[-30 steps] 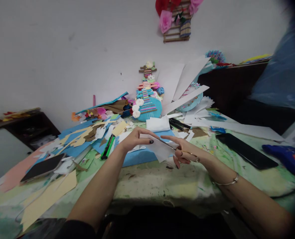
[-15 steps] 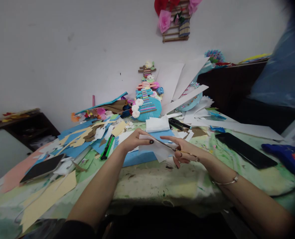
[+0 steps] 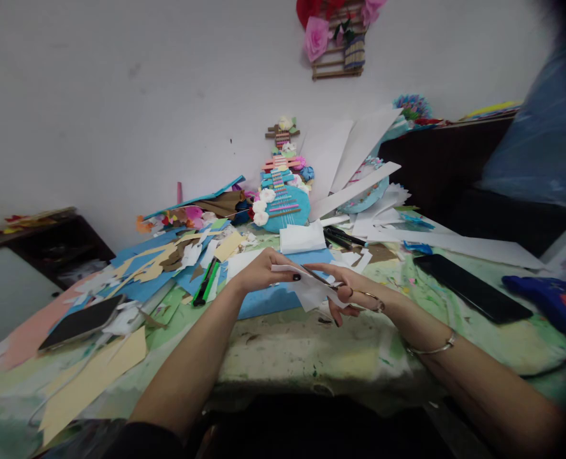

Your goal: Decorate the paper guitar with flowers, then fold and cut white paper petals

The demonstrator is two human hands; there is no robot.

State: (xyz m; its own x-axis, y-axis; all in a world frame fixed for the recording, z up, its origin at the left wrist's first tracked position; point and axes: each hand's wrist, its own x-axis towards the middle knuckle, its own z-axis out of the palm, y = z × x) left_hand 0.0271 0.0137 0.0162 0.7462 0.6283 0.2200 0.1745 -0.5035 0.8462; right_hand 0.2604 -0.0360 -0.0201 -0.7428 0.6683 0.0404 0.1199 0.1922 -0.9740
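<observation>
My left hand [image 3: 267, 273] pinches a small piece of white paper [image 3: 310, 294] between thumb and fingers, holding it above the table. Scissors [image 3: 373, 298] with gold-coloured handles are gripped in my right hand [image 3: 352, 290], their blades lying along the upper edge of the paper. The blade tips point toward my left fingers. Below both hands lies a blue sheet [image 3: 268, 303]. Just behind it is a folded white paper [image 3: 303, 238].
A green marker [image 3: 206, 282] lies among paper scraps on the left. Black pens [image 3: 343, 237] rest behind my hands. On the right are a black phone [image 3: 471, 288] and a blue glue gun [image 3: 545, 299]. A turquoise guitar-shaped craft [image 3: 285, 209] leans at the back.
The paper and my left fingers have shifted slightly to the right. My right thumb and fingers have drawn closer together on the scissors, and the blades look more closed.
</observation>
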